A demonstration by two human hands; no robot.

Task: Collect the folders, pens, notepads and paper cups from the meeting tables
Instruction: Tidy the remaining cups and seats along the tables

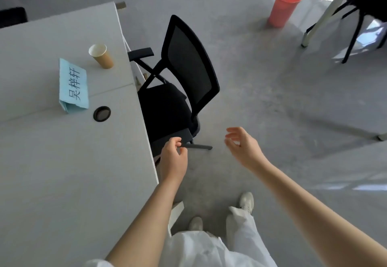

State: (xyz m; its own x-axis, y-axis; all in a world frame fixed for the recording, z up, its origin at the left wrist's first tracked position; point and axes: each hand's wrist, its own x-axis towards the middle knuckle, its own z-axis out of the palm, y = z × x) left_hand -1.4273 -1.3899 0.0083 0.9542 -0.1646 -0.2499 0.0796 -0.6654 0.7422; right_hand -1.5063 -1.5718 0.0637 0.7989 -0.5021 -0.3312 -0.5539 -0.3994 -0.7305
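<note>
My left hand hangs just off the white table's right edge, its fingers pinched on a dark pen that points right, in front of the chair seat. To its right, over the floor, my right hand is open with its fingers spread and nothing in it. Far back on the table a brown paper cup stands upright. Beside the cup lies a folded light-blue name card with black characters. No folders or notepads are in view.
A black mesh office chair is tucked against the table's right side. A round black cable grommet sits in the tabletop. On the grey floor a red bin stands far right, near another table's leg and a second black chair.
</note>
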